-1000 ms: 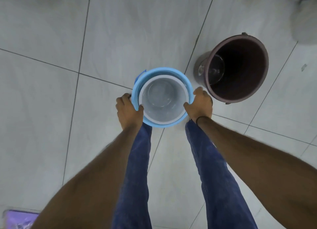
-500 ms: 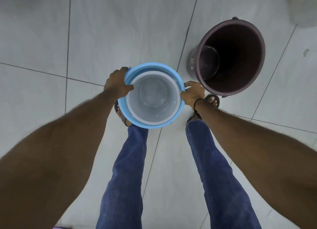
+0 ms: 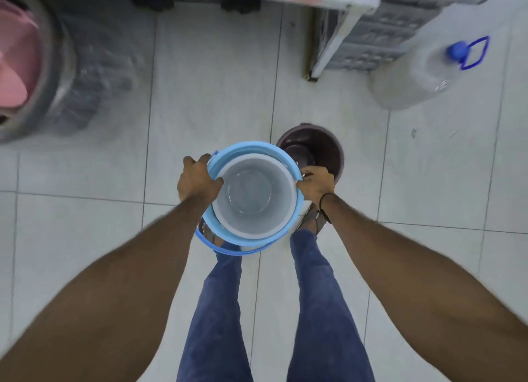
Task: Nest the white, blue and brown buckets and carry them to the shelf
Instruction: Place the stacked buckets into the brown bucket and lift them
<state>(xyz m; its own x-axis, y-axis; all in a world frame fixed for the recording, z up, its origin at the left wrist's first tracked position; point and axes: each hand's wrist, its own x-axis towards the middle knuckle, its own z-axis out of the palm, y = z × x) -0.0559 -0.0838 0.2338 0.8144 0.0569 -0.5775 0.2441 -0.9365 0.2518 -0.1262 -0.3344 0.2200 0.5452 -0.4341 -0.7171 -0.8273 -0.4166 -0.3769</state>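
Note:
The white bucket point(image 3: 254, 198) sits nested inside the blue bucket point(image 3: 245, 153), and I hold the pair up in the air above my feet. My left hand point(image 3: 195, 181) grips the blue rim on its left side. My right hand point(image 3: 317, 183) grips the rim on its right side. The blue bucket's thin handle hangs loose below the near edge. The brown bucket point(image 3: 323, 147) stands upright on the tiled floor just beyond and to the right of the held pair, partly hidden by the blue rim and my right hand.
A large clear water jug point(image 3: 414, 73) with a blue cap stands at the upper right. A grey shelf unit leg point(image 3: 328, 47) and crate are beside it. A pink-lined tub point(image 3: 34, 67) wrapped in plastic sits at the upper left.
I have straightened up and lifted the nested blue and white buckets higher, so the floor and brown bucket look smaller. The view has tilted forward, bringing the shelf, jug and tub into sight.

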